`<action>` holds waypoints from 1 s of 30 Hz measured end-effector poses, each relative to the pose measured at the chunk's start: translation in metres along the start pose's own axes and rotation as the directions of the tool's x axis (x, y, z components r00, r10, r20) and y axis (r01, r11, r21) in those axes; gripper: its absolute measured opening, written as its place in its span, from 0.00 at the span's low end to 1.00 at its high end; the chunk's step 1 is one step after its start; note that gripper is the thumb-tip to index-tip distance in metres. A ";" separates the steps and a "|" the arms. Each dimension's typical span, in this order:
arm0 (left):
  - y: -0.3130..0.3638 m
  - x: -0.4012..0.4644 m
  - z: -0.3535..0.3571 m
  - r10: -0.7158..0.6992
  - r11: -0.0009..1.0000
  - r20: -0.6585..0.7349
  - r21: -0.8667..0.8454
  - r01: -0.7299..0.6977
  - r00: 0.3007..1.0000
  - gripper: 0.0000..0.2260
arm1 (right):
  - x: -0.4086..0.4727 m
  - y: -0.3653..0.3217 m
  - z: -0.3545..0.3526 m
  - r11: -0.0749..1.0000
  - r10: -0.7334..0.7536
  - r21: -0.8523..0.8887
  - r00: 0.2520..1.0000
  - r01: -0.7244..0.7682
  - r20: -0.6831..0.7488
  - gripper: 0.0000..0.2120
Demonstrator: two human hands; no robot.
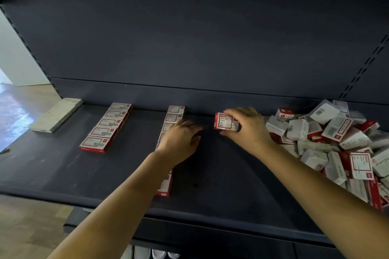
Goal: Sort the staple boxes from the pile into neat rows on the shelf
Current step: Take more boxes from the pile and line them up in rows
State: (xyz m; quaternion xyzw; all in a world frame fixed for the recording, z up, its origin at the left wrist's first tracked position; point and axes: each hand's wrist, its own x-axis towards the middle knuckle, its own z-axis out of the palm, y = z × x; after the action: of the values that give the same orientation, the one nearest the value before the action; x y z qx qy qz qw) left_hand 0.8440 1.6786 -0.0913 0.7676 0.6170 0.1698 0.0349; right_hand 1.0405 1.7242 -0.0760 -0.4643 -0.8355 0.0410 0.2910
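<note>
Two rows of flat red-and-white staple boxes (106, 127) run front to back on the dark matte shelf (52, 170), with bare room between them. Right hand (245, 130) pinches one small carton (225, 122) near the back edge — beside the jumbled pile (336, 143). Left hand (181, 139) rests fingers loosely extended over the middle row (175, 111).

We see a dim picture, the dark shelf (63, 166) lit softly from above, bright daylight glaring off the floor (14, 115) at left, soft shadows beneath both forearms, slight overall blur, and wide-angle bending toward the edges.
</note>
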 end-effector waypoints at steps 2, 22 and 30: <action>-0.011 -0.001 -0.005 -0.027 1.000 -0.015 -0.005 0.027 1.000 0.16 | 0.006 -0.005 0.009 1.000 -0.007 0.019 0.999 0.007 0.034 0.25; -0.097 0.049 -0.006 -0.190 0.976 0.185 -0.076 0.206 0.964 0.16 | 0.083 -0.032 0.103 0.903 0.412 0.018 0.877 -0.429 0.246 0.15; -0.098 0.053 -0.004 -0.199 0.967 0.221 -0.112 0.228 0.955 0.14 | 0.088 -0.033 0.108 0.912 0.378 0.088 0.904 -0.401 0.200 0.12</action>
State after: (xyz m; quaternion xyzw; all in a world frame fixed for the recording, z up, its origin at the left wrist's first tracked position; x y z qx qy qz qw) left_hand 0.7610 1.7519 -0.1022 0.7057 0.6764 0.1254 0.1695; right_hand 0.9238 1.7970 -0.1148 -0.5971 -0.7439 0.1930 0.2298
